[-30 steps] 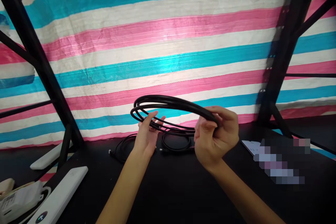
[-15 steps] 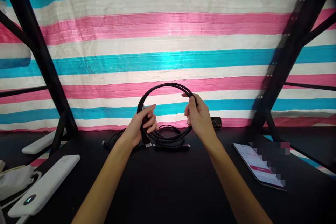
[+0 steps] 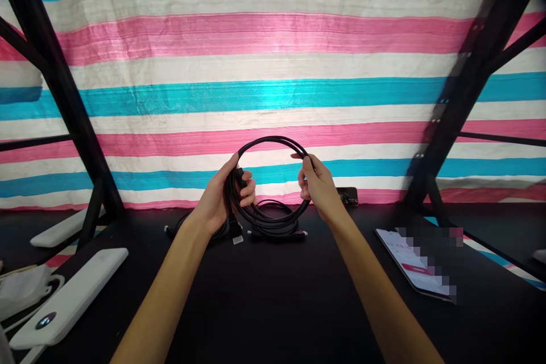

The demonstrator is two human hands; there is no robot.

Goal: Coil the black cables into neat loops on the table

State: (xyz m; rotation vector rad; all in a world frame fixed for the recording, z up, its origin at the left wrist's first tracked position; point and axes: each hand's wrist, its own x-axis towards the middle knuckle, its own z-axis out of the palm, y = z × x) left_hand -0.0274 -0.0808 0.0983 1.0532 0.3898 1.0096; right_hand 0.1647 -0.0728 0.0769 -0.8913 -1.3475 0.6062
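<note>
A black cable (image 3: 273, 140) wound into a round coil is held up between both hands, above the back of the black table. My left hand (image 3: 217, 196) is closed round the coil's left side, its thumb reaching up along the strands. One dark plug (image 3: 240, 177) shows by its fingers, and another plug (image 3: 236, 232) with a pale tip hangs below. On the coil's right side, my right hand (image 3: 318, 182) pinches the strands between thumb and fingers. Behind and below lies a second coiled black cable (image 3: 279, 236) on the table, with a further dark cable (image 3: 173, 231) partly hidden behind my left wrist.
A white power bank (image 3: 72, 301) and a white adapter (image 3: 25, 290) lie at the left, with another white slab (image 3: 60, 229) behind. A phone (image 3: 413, 264) lies at the right. Black metal posts (image 3: 63, 102) flank a striped sheet (image 3: 273, 37). A small black device (image 3: 348, 196) sits at the back.
My left thumb has lifted from pointing across the coil to lying up along its left side. The hanging plug has dropped slightly. My right hand keeps its pinch; the view has shifted a little.
</note>
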